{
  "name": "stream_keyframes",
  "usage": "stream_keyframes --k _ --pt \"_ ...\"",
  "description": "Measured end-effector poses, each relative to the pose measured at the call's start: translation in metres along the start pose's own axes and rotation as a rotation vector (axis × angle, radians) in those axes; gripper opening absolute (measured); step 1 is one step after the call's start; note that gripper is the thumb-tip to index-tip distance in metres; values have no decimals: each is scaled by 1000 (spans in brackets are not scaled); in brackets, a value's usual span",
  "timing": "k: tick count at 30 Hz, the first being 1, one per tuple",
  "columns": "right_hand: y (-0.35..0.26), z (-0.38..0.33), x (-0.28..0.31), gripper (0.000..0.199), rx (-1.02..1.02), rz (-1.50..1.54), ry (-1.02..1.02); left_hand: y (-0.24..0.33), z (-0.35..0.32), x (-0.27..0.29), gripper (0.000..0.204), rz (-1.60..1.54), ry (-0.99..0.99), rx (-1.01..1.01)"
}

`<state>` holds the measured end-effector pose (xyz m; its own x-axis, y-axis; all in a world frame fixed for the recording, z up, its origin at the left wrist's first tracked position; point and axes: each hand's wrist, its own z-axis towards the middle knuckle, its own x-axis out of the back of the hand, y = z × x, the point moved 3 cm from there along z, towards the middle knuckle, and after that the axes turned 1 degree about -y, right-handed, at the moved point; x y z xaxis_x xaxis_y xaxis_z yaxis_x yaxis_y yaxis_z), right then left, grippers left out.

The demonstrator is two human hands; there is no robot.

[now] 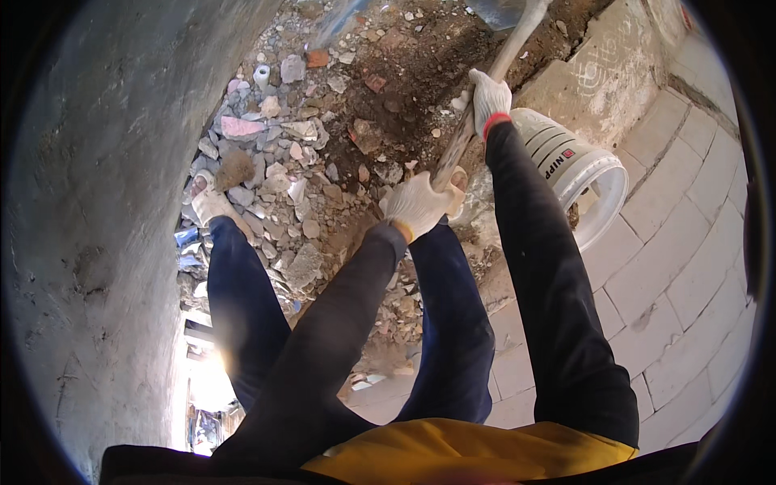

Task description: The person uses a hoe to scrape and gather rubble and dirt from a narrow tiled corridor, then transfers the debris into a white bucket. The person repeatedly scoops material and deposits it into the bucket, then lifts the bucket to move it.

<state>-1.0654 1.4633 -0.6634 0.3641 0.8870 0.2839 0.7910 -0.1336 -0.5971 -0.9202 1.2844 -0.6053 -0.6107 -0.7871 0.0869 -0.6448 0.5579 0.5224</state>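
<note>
Both your gloved hands are closed on a long shovel handle (485,97); left hand (416,206) low, right hand (490,97) higher, for leverage; white bucket (586,174) lies beside the handle, mouth open toward the rubble (283,162).

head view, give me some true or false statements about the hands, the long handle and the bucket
1. Both hands wear white gloves. True: the left hand and the right hand are gloved.
2. The two hands grip one long handle. True: the left is lower on it, the right higher up.
3. The bucket stands upright and is full of rubble. False: the white bucket lies tipped on its side, its mouth open toward the paving.
4. The handle points toward smooth paving. False: it runs up over the rubble and loose soil.
5. The bucket lies to the left of the left hand. False: it lies on the right, beside the right forearm.
</note>
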Motion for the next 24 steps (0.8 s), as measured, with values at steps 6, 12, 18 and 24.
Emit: stream_keyframes --k 6,12,18,24 --pt "125 -51 -17 16 -235 -128 -45 -47 -116 9 54 -148 -128 177" --pt "174 -123 -80 22 44 -881 -136 -78 -207 52 57 -246 -68 468" --pt "180 -190 -93 10 537 -1668 -634 -91 -261 60 50 -87 -32 447" --pt "292 -304 -125 13 708 -1754 -838 -115 -349 78 48 -180 -97 705"
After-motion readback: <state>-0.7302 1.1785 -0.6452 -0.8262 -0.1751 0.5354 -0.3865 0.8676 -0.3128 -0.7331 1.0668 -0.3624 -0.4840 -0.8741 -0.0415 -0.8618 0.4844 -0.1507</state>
